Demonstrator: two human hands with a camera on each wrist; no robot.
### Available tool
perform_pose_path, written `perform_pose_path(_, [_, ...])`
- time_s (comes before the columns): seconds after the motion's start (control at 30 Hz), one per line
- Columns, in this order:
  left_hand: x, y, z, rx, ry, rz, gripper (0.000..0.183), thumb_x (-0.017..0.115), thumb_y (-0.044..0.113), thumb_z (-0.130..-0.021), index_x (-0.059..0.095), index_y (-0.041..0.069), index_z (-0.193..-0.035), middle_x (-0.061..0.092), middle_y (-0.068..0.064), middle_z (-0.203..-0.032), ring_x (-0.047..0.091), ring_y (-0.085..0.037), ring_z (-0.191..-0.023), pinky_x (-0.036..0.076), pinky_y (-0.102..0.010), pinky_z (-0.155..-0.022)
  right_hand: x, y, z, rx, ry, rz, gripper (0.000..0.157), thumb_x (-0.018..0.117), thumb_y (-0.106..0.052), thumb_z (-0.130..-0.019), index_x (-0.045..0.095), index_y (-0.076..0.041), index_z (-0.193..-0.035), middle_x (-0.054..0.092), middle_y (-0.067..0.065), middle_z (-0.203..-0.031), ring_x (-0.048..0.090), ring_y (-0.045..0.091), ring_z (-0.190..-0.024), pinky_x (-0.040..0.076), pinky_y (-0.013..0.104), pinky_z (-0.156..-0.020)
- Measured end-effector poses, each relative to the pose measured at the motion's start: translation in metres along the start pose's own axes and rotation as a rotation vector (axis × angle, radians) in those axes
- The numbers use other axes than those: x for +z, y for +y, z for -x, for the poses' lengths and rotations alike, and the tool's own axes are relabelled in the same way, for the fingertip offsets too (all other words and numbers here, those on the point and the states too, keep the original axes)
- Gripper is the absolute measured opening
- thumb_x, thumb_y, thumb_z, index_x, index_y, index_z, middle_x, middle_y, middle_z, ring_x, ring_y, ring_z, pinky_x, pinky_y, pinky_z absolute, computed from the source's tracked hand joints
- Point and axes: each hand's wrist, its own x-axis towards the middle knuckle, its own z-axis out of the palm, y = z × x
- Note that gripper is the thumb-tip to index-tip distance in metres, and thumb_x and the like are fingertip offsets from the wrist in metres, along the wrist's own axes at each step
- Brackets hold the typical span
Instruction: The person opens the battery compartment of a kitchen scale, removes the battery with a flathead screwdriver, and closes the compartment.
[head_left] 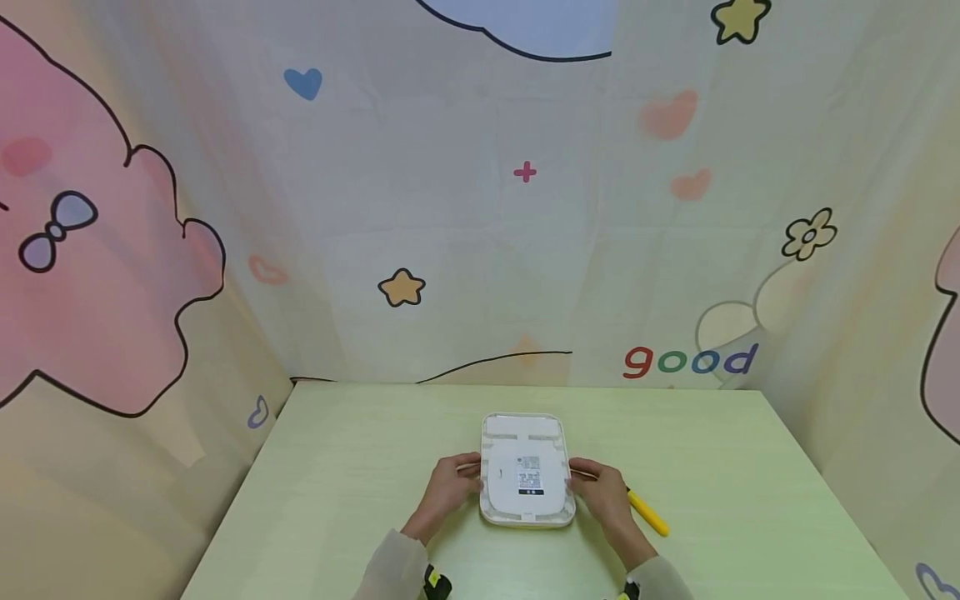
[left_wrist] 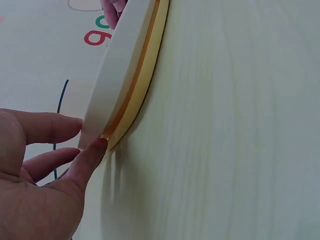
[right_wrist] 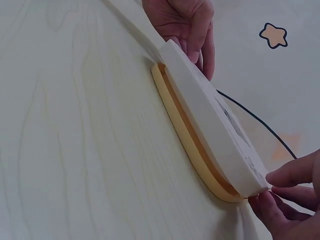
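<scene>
A flat white device with rounded corners (head_left: 501, 492), shaped like a kitchen scale, sits with its labelled underside up at the middle of the table. Beneath its white body, the left wrist view shows an orange band and a pale yellow layer (left_wrist: 147, 75). My left hand (head_left: 448, 492) pinches its left edge between thumb and fingers. On the opposite edge, my right hand (head_left: 602, 493) grips it likewise, fingertips (right_wrist: 267, 202) at the seam. Just right of that hand lies a tool with a yellow handle (head_left: 648, 512); its other end is hidden behind the hand.
The pale wooden table (head_left: 360, 467) runs back to a printed curtain (head_left: 465, 208) with stars, hearts and the word "good". More of the printed cloth hangs along the left and right sides.
</scene>
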Motion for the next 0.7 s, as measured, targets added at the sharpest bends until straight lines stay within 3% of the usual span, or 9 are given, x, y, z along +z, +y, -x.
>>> perform_pose_path(0.47, [-0.0009,0.0029,0.0030,0.016,-0.016,-0.035,0.052,0.062,-0.009,-0.081,0.054,-0.010,-0.132,0.059,-0.028,-0.132,0.057,-0.040,-0.125,0.056,-0.034,-0.091,0.0010,0.0001,-0.0022,0.008,-0.009,0.009,0.035,0.063,-0.001,-0.090,0.065,-0.002,-0.125,0.065,0.018,-0.125,0.063,0.028,-0.110,0.055,0.039,-0.095])
perform_pose_path(0.7, [-0.0059,0.0047,0.0030,0.029,0.016,-0.053,0.044,0.062,0.000,-0.087,0.058,-0.005,-0.130,0.060,-0.025,-0.131,0.060,-0.037,-0.120,0.057,-0.034,-0.088,-0.0029,-0.0018,-0.0001,-0.047,-0.010,0.041,0.036,0.066,0.000,-0.088,0.064,0.000,-0.124,0.066,0.021,-0.121,0.064,0.030,-0.109,0.056,0.039,-0.093])
